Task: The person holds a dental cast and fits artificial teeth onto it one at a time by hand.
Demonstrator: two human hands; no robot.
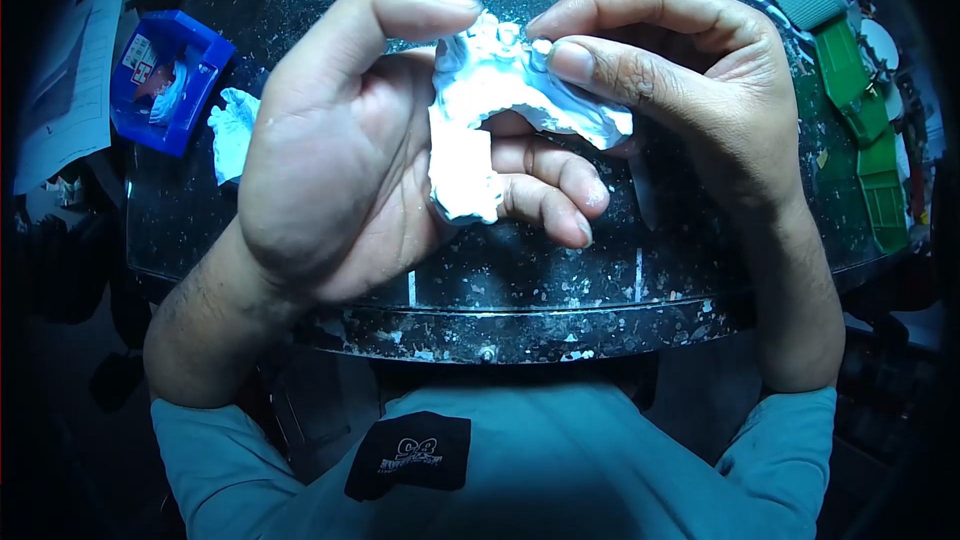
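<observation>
A white plaster dental cast [530,90] with a row of teeth along its upper edge is held up over the dark bench. My left hand [345,150] grips it from the left, thumb at the top by the teeth and fingers behind and below. My right hand [690,70] pinches at the teeth on the cast's right side with thumb and index finger. A small tooth-shaped piece [541,46] shows at those fingertips; whether it is separate from the cast I cannot tell. Glare washes out much of the cast's surface.
Left of my hand lies another white plaster piece [233,135]. Beside it is a blue box [185,130] with items inside, near a paper sheet [70,90]. Green trays [850,80] line the right side. The speckled bench's front edge [500,325] runs before my torso.
</observation>
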